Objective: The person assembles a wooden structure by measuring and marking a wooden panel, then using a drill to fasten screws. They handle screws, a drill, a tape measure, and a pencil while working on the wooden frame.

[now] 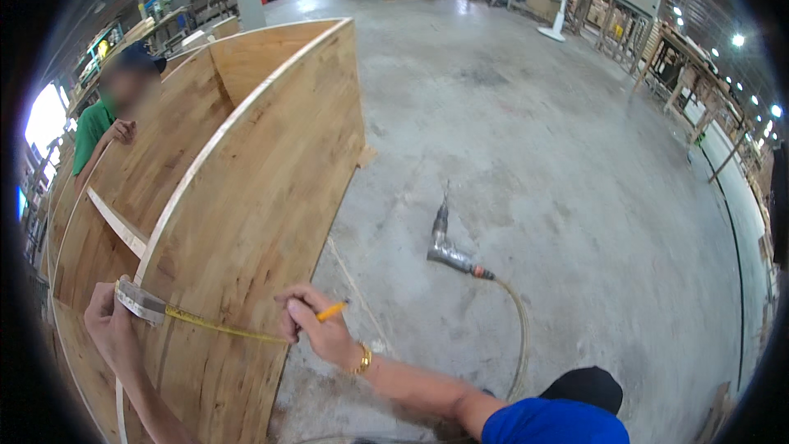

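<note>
Concrete floor (592,222). Across the wooden cabinet (271,140) we list: left hand (108,319) clamped on tape measure (141,302); right hand (319,329) gripping pencil (332,311); apparently measuring; marking would need steady tape.

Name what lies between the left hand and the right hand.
In the head view, a yellow tape blade runs across the wooden panel from the tape case in the left hand to the right hand.

The right arm (419,382) is clad in a plain royal-blue sleeve (551,425) with its hem close to the elbow, a shiny gold-coloured band (362,358) encircles its wrist, and the right hand (322,330), left hand (109,325) and visible left forearm (146,395) are bare.
</note>
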`<state>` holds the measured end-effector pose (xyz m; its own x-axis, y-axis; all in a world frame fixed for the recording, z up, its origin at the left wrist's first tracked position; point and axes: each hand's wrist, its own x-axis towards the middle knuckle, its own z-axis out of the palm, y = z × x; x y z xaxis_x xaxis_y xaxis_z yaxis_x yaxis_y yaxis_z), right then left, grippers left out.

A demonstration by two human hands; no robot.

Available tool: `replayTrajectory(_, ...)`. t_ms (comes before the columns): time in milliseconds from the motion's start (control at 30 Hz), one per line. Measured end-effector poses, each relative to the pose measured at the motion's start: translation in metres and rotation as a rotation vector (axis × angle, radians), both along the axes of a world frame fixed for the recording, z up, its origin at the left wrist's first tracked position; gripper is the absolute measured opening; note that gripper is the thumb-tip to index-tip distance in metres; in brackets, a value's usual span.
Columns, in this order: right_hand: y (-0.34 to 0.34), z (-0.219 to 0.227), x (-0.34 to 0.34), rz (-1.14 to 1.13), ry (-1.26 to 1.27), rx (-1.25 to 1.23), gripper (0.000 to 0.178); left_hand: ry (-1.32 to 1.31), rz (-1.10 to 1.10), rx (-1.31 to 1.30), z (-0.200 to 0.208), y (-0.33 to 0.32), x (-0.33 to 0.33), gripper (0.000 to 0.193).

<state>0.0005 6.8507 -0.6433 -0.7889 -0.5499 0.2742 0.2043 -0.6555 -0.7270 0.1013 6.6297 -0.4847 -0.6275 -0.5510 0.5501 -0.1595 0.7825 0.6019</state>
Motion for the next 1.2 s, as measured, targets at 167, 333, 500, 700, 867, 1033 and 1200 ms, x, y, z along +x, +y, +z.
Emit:
replayTrajectory(167,0.012,-0.024,-0.045,-0.068,0.308,0.580,0.019,0.025,0.004,-0.011,0.001,0.001,-0.002,0.019)
replayTrajectory(333,0.028,-0.094,-0.112,-0.187,0.707,1.146,0.026,0.062,-0.005,-0.006,0.000,0.002,-0.002,0.016)
replayTrajectory(500,0.209,-0.153,-0.204,-0.892,0.780,1.585,0.026,0.141,-0.086,0.095,-0.014,0.007,-0.019,0.015)
replayTrajectory(700,0.302,-0.180,-0.173,-0.728,0.143,2.086,0.031,0.088,-0.010,0.036,-0.008,0.007,-0.012,0.015)
replayTrajectory(867,0.271,-0.175,-0.149,-0.593,0.385,2.084,0.034,0.104,0.012,-0.023,0.003,0.009,-0.005,0.015)
replayTrajectory(1033,0.274,-0.180,-0.153,-0.527,0.406,1.993,0.033,0.087,-0.007,0.030,-0.001,0.006,-0.006,0.014)
replayTrajectory(1200,0.267,-0.194,-0.152,-0.618,0.462,1.957,0.032,0.118,-0.025,0.001,-0.003,0.009,-0.008,0.013)
